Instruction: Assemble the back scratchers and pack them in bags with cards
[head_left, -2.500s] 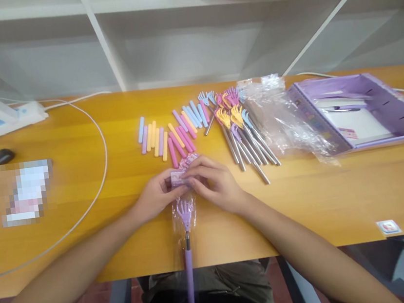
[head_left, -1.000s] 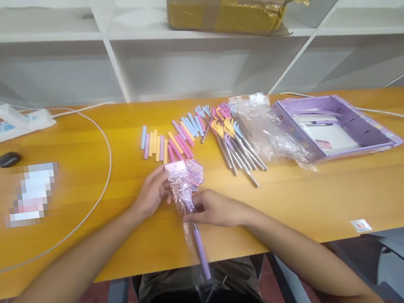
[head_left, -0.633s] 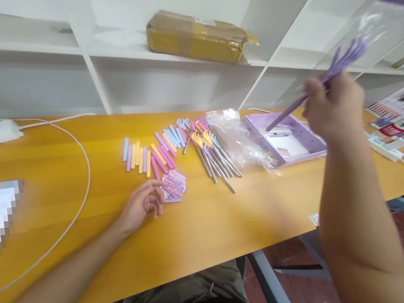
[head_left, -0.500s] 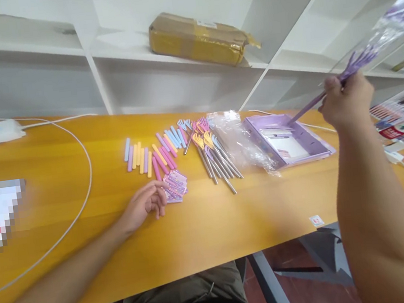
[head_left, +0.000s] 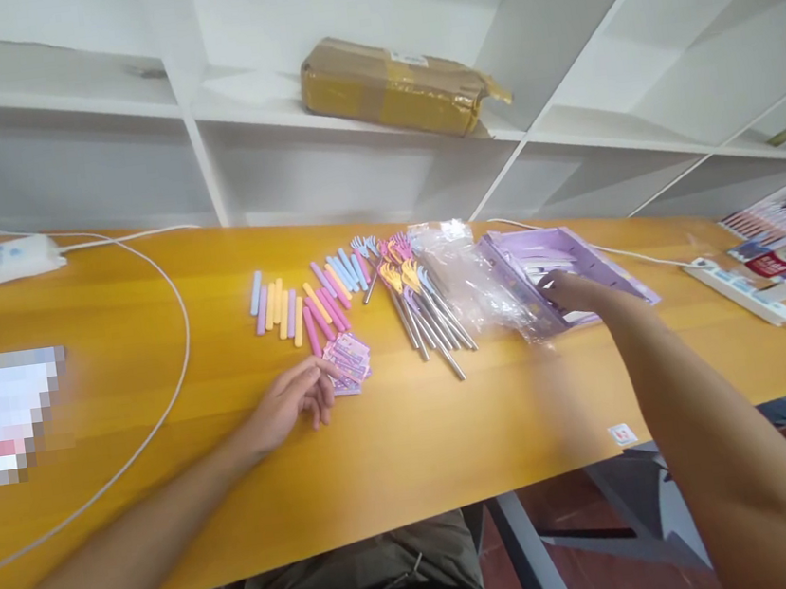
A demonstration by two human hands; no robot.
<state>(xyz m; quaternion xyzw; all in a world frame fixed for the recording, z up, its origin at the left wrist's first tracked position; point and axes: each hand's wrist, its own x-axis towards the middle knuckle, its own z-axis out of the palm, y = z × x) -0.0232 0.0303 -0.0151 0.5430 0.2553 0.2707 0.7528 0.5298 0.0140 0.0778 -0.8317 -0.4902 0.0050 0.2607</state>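
Note:
My left hand [head_left: 300, 397] rests on the table with loosely bent fingers and nothing in its grip, its fingertips at a fanned pile of pink-purple printed cards [head_left: 349, 361]. At the right, my right hand [head_left: 569, 293] reaches into a shallow purple box [head_left: 620, 278]; its fingertips are mostly hidden, so any hold is unclear. White and dark slim pieces [head_left: 547, 263] lie inside the box. Back scratchers [head_left: 431, 314] with metal rods and coloured hand-shaped heads are heaped mid-table. Pink, yellow, blue and purple sticks [head_left: 323, 305] lie beside them.
Crumpled clear plastic [head_left: 466, 271] lies against the box. A taped brown parcel [head_left: 396, 89] sits on the shelf above. White cable [head_left: 184, 311] curves across the left side. Power strips [head_left: 740, 290] lie at both ends. A small sticker [head_left: 622, 433] is near the front edge.
My right hand has come down and left into the purple box. The purple back scratcher and clear wrapping it held up are out of view. My left hand stays at the cards.

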